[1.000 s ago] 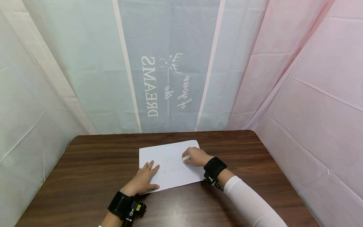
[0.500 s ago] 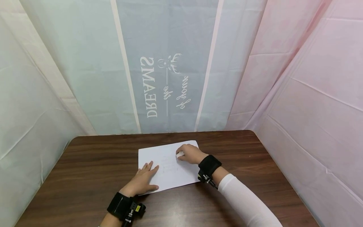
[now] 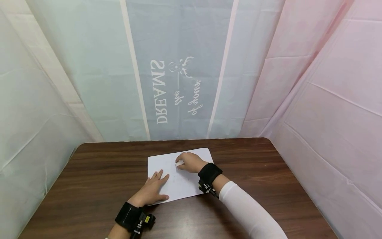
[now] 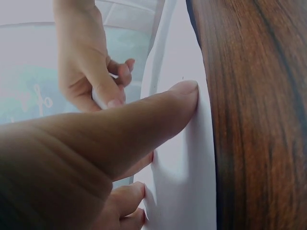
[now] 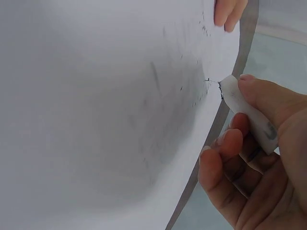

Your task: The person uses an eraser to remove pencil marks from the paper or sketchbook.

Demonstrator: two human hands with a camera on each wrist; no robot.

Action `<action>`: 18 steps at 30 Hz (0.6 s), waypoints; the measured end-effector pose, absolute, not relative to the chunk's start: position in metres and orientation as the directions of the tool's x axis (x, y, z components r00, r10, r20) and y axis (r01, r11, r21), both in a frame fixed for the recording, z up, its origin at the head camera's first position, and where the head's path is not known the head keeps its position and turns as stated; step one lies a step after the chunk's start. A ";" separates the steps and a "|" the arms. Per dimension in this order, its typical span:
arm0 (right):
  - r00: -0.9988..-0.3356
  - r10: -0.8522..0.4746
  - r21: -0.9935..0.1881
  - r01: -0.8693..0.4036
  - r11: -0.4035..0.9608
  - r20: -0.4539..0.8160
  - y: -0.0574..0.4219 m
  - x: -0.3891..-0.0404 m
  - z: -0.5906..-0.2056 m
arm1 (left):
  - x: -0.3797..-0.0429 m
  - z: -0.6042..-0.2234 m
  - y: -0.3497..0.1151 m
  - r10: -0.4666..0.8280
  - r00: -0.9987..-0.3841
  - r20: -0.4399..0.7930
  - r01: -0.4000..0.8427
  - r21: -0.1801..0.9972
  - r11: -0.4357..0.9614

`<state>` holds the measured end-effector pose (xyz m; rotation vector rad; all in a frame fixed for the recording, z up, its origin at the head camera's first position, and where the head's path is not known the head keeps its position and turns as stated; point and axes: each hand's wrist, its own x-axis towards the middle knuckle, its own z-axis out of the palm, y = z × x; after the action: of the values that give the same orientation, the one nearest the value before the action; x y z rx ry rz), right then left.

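Observation:
A white sheet of paper (image 3: 189, 186) lies slightly turned on the dark wooden table. My left hand (image 3: 150, 192) rests on its left part with fingers and thumb spread; in the left wrist view the thumb (image 4: 163, 108) presses near the paper's edge. My right hand (image 3: 192, 162) pinches a white eraser (image 5: 252, 112) between thumb and fingers, its end touching the paper. Grey smears (image 5: 163, 110) and small dark crumbs cover part of the sheet, with some crumbs at the eraser's tip. The right palm hides part of the sheet in the head view.
The brown wooden table (image 3: 98, 182) extends around the paper on all sides. Behind it hangs a pale blue curtain (image 3: 179, 39) with mirrored lettering, and pinkish cloth (image 3: 337, 99) closes off the right side. Black bands with cameras sit on both wrists.
My right hand has moved left across the paper with the eraser. The pencil marks near the middle look fainter than before. My left hand stays in place.

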<state>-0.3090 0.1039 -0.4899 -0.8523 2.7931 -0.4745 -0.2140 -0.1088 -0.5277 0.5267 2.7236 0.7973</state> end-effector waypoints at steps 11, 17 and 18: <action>-0.823 -0.556 -0.342 -0.492 0.801 -0.116 0.079 -0.313 -0.494 | -0.215 -0.530 -0.108 0.407 -0.904 -0.129 0.273 0.557 0.784; -0.816 -0.561 -0.326 -0.497 0.805 -0.142 0.071 -0.314 -0.500 | -0.215 -0.528 -0.108 0.410 -0.901 -0.140 0.272 0.554 0.787; -0.816 -0.561 -0.320 -0.499 0.805 -0.140 0.071 -0.315 -0.501 | -0.214 -0.528 -0.108 0.410 -0.901 -0.140 0.271 0.555 0.786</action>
<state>-0.3147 0.0706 -0.5010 -0.8237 2.7640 -0.3976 -0.2144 -0.1083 -0.5277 0.5290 2.7253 0.7900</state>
